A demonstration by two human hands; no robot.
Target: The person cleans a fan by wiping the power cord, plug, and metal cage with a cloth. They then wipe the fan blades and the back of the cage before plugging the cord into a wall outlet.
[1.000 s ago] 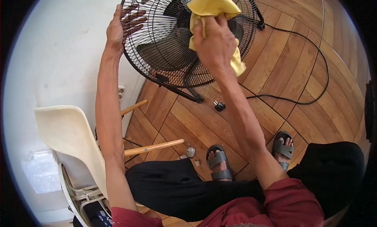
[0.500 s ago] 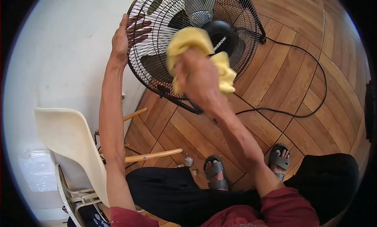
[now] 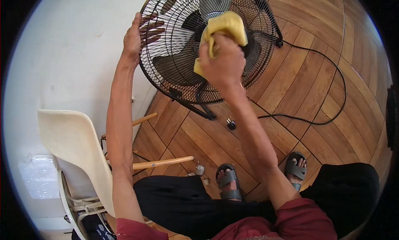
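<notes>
My right hand [image 3: 224, 63] is closed around a bunched yellow cloth [image 3: 227, 24], which lies against the front grille of the black fan [image 3: 178, 57], over the middle and hiding most of the hub. My left hand [image 3: 132, 41] has hold of the fan's rim on the wall side — the palm sits at the outer edge, and the fingers reach behind the grille, spread apart and showing through the wires. The fan stands on the wood-patterned floor [image 3: 286, 90] in front of me, near the white wall [image 3: 83, 57], its upper edge running out of view. A black cord [image 3: 344, 86] loops over the floor to the right of it, and a plug [image 3: 232, 125] lies with its prongs up just beside my right forearm. At my left is a cream chair [image 3: 70, 134]; a wooden leg [image 3: 166, 162] sticks out past my left arm, with small pale lumps [image 3: 200, 170] on the floor near its tip. My feet, in grey sandals [image 3: 229, 194], are planted apart below the fan.
</notes>
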